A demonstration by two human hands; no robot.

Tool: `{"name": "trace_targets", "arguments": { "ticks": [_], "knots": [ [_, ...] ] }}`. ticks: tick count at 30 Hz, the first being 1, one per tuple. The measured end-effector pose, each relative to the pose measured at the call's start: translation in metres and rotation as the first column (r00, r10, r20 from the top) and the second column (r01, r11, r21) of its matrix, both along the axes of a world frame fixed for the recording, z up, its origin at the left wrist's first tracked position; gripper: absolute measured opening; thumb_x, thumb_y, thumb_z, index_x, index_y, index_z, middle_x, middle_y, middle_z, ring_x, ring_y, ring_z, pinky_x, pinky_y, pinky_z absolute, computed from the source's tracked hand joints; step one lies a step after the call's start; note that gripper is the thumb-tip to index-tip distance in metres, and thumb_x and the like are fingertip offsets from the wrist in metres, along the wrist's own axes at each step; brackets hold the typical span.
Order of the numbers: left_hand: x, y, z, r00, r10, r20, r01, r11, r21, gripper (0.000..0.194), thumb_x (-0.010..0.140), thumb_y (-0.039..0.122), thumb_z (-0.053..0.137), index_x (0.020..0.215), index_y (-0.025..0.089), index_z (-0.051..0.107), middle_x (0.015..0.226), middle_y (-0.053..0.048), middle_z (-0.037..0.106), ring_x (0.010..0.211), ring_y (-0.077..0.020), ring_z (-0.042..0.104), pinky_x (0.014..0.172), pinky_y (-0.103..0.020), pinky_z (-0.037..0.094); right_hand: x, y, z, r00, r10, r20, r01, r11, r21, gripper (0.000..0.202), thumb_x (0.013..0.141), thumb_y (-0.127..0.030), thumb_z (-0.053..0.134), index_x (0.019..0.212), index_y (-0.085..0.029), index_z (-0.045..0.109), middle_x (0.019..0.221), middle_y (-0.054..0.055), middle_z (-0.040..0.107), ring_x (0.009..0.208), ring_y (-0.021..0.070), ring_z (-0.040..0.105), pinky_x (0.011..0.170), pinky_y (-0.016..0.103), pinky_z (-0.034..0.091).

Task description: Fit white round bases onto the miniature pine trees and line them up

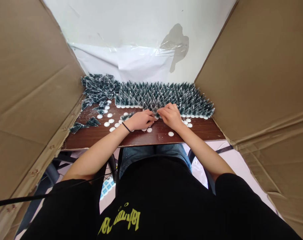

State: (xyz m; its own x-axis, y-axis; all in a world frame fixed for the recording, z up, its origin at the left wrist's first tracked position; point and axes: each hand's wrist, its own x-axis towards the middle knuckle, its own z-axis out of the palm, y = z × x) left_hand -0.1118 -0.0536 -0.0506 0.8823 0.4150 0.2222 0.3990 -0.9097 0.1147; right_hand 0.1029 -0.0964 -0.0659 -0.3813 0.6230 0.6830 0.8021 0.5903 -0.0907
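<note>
Both of my hands meet at the front edge of a dense block of small frosted green trees (pixel 163 95) on white round bases. My left hand (pixel 142 119), with a black band at the wrist, has its fingers curled low by a tree's base. Just to its right, my right hand (pixel 170 115) pinches at the upper part of what looks like the same small tree (pixel 154 106). The fingers cover most of the contact. Loose white discs (pixel 171 134) lie around both hands, and a small tree piece (pixel 127 116) rests left of my left hand.
A heap of loose trees (pixel 98 86) fills the back left of the brown table (pixel 91 137). More loose trees (pixel 92 122) lie at the left edge. Brown cardboard walls (pixel 261 66) stand on both sides, with a white sheet (pixel 141 63) behind.
</note>
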Motion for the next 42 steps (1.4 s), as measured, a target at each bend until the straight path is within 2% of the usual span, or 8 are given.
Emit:
{"name": "trace_targets", "arguments": {
  "ticks": [6, 10, 14, 20, 23, 26, 32, 42],
  "knots": [
    [0.001, 0.000, -0.001, 1.000, 0.015, -0.006, -0.015, 1.000, -0.005, 0.034, 0.097, 0.028, 0.048, 0.113, 0.019, 0.076, 0.114, -0.009, 0.071, 0.105, -0.0213, 0.062, 0.093, -0.034, 0.053, 0.001, -0.004, 0.003, 0.993, -0.018, -0.114, 0.031, 0.993, 0.110, 0.032, 0.103, -0.026, 0.041, 0.110, -0.022, 0.072, 0.107, 0.008, 0.077, 0.090, 0.0243, 0.055, 0.079, 0.042, 0.037],
    [0.001, 0.000, -0.001, 1.000, 0.020, -0.012, -0.020, 1.000, 0.000, 0.034, 0.097, 0.028, 0.047, 0.113, 0.018, 0.075, 0.115, -0.009, 0.070, 0.104, -0.0208, 0.062, 0.091, -0.033, 0.054, 0.007, -0.005, 0.005, 0.979, -0.065, -0.192, 0.091, 0.988, 0.128, 0.039, 0.104, -0.035, 0.037, 0.093, -0.021, 0.073, 0.086, 0.009, 0.074, 0.083, 0.0243, 0.054, 0.076, 0.041, 0.038],
    [0.000, -0.001, 0.000, 1.000, 0.015, 0.010, -0.015, 0.999, 0.037, 0.033, 0.098, 0.028, 0.047, 0.110, 0.019, 0.076, 0.110, -0.008, 0.071, 0.100, -0.0194, 0.062, 0.088, -0.031, 0.053, 0.010, -0.004, 0.004, 0.985, -0.100, -0.144, 0.120, 0.983, 0.139, 0.048, 0.104, -0.042, 0.037, 0.075, -0.022, 0.069, 0.069, 0.007, 0.066, 0.078, 0.0233, 0.052, 0.073, 0.040, 0.036],
    [0.001, -0.006, 0.007, 0.990, -0.016, 0.139, -0.003, 0.991, 0.133, 0.034, 0.099, 0.030, 0.045, 0.097, 0.019, 0.077, 0.095, -0.009, 0.069, 0.090, -0.0190, 0.060, 0.078, -0.031, 0.052, 0.010, 0.000, 0.000, 0.975, -0.160, -0.154, 0.186, 0.967, 0.175, 0.036, 0.103, -0.036, 0.042, 0.093, -0.021, 0.073, 0.076, 0.007, 0.069, 0.080, 0.0231, 0.053, 0.074, 0.039, 0.037],
    [0.004, -0.009, 0.011, 0.967, -0.003, 0.254, -0.040, 0.986, 0.165, 0.033, 0.100, 0.027, 0.043, 0.097, 0.017, 0.075, 0.094, -0.010, 0.067, 0.090, -0.0203, 0.059, 0.082, -0.034, 0.052, 0.010, 0.002, -0.002, 0.974, -0.186, -0.132, 0.205, 0.969, 0.142, 0.031, 0.101, -0.035, 0.047, 0.090, -0.021, 0.072, 0.074, 0.006, 0.068, 0.082, 0.0242, 0.052, 0.075, 0.039, 0.036],
    [0.005, -0.011, 0.012, 0.935, 0.016, 0.354, -0.086, 0.979, 0.183, 0.030, 0.099, 0.023, 0.044, 0.103, 0.016, 0.073, 0.099, -0.012, 0.067, 0.095, -0.0217, 0.058, 0.088, -0.038, 0.052, 0.011, 0.003, -0.003, 0.976, -0.194, -0.096, 0.205, 0.972, 0.118, 0.033, 0.100, -0.034, 0.048, 0.079, -0.022, 0.070, 0.075, 0.006, 0.066, 0.083, 0.0243, 0.050, 0.075, 0.039, 0.035],
    [0.006, -0.008, 0.004, 0.912, 0.085, 0.402, -0.147, 0.981, 0.126, 0.032, 0.097, 0.018, 0.046, 0.120, 0.016, 0.067, 0.113, -0.012, 0.068, 0.106, -0.0224, 0.060, 0.096, -0.040, 0.053, 0.010, 0.002, -0.001, 0.979, -0.192, -0.070, 0.199, 0.973, 0.119, 0.033, 0.101, -0.034, 0.048, 0.078, -0.022, 0.070, 0.075, 0.006, 0.064, 0.083, 0.0244, 0.047, 0.075, 0.039, 0.032],
    [0.009, -0.002, -0.005, 0.941, -0.045, 0.336, -0.028, 0.978, 0.207, 0.043, 0.096, 0.015, 0.047, 0.137, 0.016, 0.059, 0.120, -0.013, 0.069, 0.108, -0.0223, 0.060, 0.098, -0.042, 0.053, 0.009, -0.001, 0.001, 0.972, -0.234, -0.011, 0.234, 0.969, 0.082, 0.033, 0.102, -0.034, 0.046, 0.087, -0.020, 0.072, 0.079, 0.007, 0.069, 0.086, 0.0248, 0.050, 0.078, 0.039, 0.032]
  ]
}}
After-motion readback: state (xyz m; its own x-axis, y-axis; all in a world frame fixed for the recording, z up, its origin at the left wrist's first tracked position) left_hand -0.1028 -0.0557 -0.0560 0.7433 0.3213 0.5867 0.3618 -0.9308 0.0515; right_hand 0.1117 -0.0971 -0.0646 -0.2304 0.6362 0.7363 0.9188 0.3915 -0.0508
